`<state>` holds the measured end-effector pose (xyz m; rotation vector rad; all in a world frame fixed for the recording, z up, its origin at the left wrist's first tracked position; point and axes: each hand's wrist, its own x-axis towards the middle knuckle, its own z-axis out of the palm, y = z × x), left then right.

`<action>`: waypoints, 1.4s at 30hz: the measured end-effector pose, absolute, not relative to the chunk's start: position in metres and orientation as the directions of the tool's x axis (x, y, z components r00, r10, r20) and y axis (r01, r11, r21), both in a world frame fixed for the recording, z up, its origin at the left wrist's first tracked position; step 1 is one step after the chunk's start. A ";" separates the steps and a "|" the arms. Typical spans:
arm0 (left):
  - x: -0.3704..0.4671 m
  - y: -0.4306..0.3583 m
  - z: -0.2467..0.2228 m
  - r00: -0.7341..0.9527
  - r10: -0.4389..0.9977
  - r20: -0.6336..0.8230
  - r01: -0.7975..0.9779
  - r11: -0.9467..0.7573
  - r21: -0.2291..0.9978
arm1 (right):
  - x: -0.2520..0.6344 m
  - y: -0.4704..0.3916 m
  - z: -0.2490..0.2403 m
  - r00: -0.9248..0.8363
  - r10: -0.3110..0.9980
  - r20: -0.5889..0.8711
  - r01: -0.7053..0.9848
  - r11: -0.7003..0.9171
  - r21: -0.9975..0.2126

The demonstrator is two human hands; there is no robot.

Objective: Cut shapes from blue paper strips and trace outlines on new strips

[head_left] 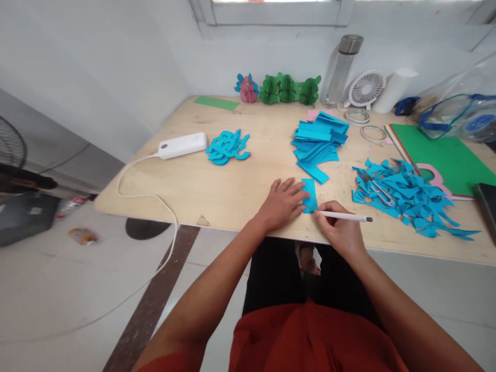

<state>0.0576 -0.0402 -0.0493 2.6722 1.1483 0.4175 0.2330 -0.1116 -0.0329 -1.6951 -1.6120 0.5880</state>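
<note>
A small blue paper rectangle (310, 195) lies near the table's front edge. My left hand (283, 202) rests flat on its left side, fingers spread. In my right hand (343, 232) is a white pen (344, 215), gripped near its tip, which meets the paper's lower right corner. Beyond the hands sits a loose stack of folded blue paper pieces (320, 139). A pile of cut-out curved blue paper shapes (228, 146) is farther left. Blue paper scraps (411, 196) are heaped to the right, with scissors (382, 194) lying among them.
A white power strip (183, 145) with a cable lies at the left. Along the wall stand green paper figures (287, 89), a pink one (248, 89), a clear bottle (341, 72) and a small fan (366, 89). Tape rolls (372, 134) and green sheets (445, 155) occupy the right.
</note>
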 end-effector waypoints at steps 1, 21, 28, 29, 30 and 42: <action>0.058 -0.040 -0.049 0.658 0.732 0.176 0.675 -0.677 0.293 | 0.233 -0.111 -0.033 0.115 0.982 0.147 0.660 0.035 -0.750; 0.057 -0.041 -0.047 0.658 0.733 0.175 0.674 -0.676 0.298 | 0.234 -0.111 -0.033 0.126 0.977 0.170 0.673 0.041 -0.738; 0.057 -0.041 -0.048 0.658 0.731 0.180 0.675 -0.679 0.290 | 0.235 -0.111 -0.033 0.130 0.978 0.165 0.683 0.033 -0.730; 0.057 -0.041 -0.049 0.658 0.731 0.182 0.674 -0.680 0.289 | 0.236 -0.111 -0.033 0.133 0.977 0.168 0.684 0.032 -0.729; 0.057 -0.041 -0.049 0.659 0.730 0.183 0.674 -0.680 0.288 | 0.236 -0.111 -0.033 0.137 0.976 0.169 0.683 0.030 -0.730; 0.058 -0.041 -0.048 0.655 0.736 0.174 0.677 -0.673 0.298 | 0.237 -0.110 -0.032 0.151 0.972 0.179 0.679 0.029 -0.734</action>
